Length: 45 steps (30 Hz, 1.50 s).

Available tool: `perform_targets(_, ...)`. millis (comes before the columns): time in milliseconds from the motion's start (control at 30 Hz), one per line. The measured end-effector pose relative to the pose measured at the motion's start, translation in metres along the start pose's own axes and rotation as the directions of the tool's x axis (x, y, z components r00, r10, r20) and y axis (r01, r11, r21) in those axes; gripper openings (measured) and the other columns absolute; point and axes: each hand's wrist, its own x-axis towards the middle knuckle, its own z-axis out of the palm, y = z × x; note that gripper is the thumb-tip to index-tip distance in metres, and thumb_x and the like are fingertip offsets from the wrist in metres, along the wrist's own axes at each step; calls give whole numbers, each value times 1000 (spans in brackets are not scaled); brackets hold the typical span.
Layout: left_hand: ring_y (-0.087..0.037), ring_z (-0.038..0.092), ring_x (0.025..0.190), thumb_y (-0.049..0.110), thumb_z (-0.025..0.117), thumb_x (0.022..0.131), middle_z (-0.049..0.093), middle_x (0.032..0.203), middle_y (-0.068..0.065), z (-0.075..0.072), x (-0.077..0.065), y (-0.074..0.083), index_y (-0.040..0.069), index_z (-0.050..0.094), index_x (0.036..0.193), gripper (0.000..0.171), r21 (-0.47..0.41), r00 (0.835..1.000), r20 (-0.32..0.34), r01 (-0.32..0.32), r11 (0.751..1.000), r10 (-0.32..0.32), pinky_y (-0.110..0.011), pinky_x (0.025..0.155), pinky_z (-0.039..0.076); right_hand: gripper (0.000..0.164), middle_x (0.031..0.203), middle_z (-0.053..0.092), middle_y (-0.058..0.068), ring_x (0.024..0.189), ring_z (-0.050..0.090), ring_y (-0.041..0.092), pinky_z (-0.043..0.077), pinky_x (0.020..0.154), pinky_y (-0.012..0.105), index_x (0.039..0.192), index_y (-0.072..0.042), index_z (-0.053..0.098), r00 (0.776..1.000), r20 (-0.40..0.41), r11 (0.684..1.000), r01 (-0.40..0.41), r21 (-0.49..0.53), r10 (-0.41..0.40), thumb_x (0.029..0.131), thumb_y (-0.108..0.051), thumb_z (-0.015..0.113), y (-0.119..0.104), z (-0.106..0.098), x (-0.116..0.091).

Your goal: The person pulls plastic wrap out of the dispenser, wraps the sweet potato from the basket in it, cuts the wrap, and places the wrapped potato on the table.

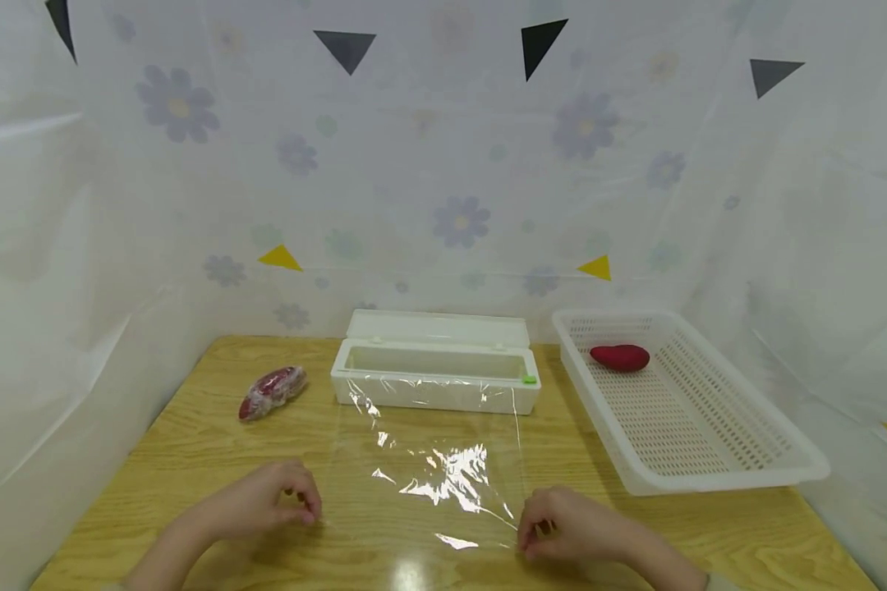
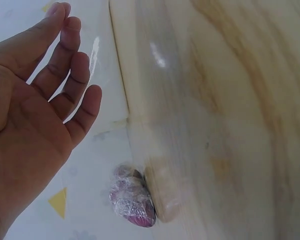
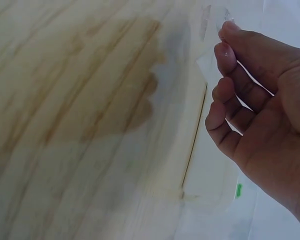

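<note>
A clear sheet of cling film (image 1: 443, 484) stretches from the white dispenser box (image 1: 436, 394) toward me, low over the table. My left hand (image 1: 269, 502) pinches its near left corner between thumb and forefinger; in the left wrist view the other fingers are loosely bent. At the near right corner, my right hand (image 1: 572, 525) pinches the film the same way, and a bit of it shows at the fingertips (image 3: 225, 52) in the right wrist view. The box lid (image 1: 438, 328) stands raised at the back. A green slider (image 1: 529, 379) sits at the box's right end.
Beyond my left hand lies a red sweet potato (image 1: 272, 392) wrapped in film. A white slotted basket (image 1: 717, 484) stands at the right, holding an unwrapped red sweet potato (image 1: 621, 358). A flower-patterned white sheet (image 1: 414, 164) hangs behind the wooden table (image 1: 170, 460).
</note>
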Motion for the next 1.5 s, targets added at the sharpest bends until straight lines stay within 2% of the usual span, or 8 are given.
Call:
perform_targets(200, 1, 53, 83, 26, 69, 85, 64, 85, 12, 1, 6, -6, 22, 69, 84, 4, 13, 1000, 15, 5, 1000, -5, -23, 71, 48, 12, 81, 60, -20, 74, 50, -8, 45, 63, 12, 85, -24, 69, 999, 15, 999, -42, 22, 42, 80, -14, 73, 9, 2, 3)
perform_targets(433, 0, 56, 80, 21, 70, 83, 66, 84, 7, 2, 15, -14, 19, 69, 85, 3, -68, 995, 69, 79, 995, -74, -22, 71, 49, 8, 83, 61, -19, 74, 51, -8, 46, 63, 13, 85, -22, 69, 998, 25, 998, -50, 26, 50, 81, -17, 74, 16, -1, 4)
perform_targets(667, 0, 56, 79, 22, 69, 84, 67, 84, 7, 0, 18, -25, 19, 69, 86, 4, -65, 996, 70, 55, 996, -51, -22, 70, 49, 8, 83, 62, -17, 73, 51, -7, 46, 63, 13, 86, -21, 68, 999, 33, 1000, -9, 17, 8, 81, -19, 74, 17, -6, 2)
perform_targets(833, 0, 56, 79, 23, 69, 84, 67, 84, 6, 0, 18, -24, 19, 69, 86, 4, -61, 996, 72, 63, 996, -59, -23, 71, 48, 16, 87, 63, -14, 74, 51, -5, 45, 63, 13, 93, -20, 67, 997, 67, 1000, -28, 13, 27, 79, -20, 76, 13, -16, -2)
perform_targets(1067, 0, 54, 80, 25, 70, 83, 65, 85, 11, 3, 18, -21, 21, 70, 86, 4, -55, 995, 73, 79, 995, -75, -22, 71, 47, 26, 93, 60, -12, 77, 52, -1, 46, 63, 17, 102, -20, 63, 994, 86, 998, -59, -11, 60, 81, -30, 74, -4, -48, -2)
perform_targets(1233, 0, 55, 79, 24, 70, 84, 66, 85, 9, 5, 17, -26, 21, 69, 86, 4, -69, 995, 70, 78, 995, -73, -22, 70, 48, 26, 99, 58, -19, 80, 50, -3, 47, 66, 18, 106, -29, 59, 994, 90, 998, -65, -19, 66, 84, -39, 68, -21, -79, 1)
perform_targets(1400, -1, 56, 78, 23, 69, 85, 66, 85, 9, 4, 18, -26, 19, 69, 87, 4, -94, 995, 69, 82, 992, -76, -22, 69, 48, 25, 99, 59, -18, 78, 50, -2, 47, 65, 20, 108, -30, 59, 996, 69, 997, -48, -57, 52, 86, -39, 67, -33, -114, 5)
perform_targets(1500, -1, 55, 78, 24, 69, 85, 66, 85, 10, 3, 19, -24, 20, 69, 87, 4, -100, 995, 70, 82, 992, -75, -22, 68, 48, 24, 97, 59, -18, 78, 50, -1, 48, 65, 21, 108, -31, 59, 996, 40, 992, -70, -102, 75, 86, -39, 66, -34, -134, 6)
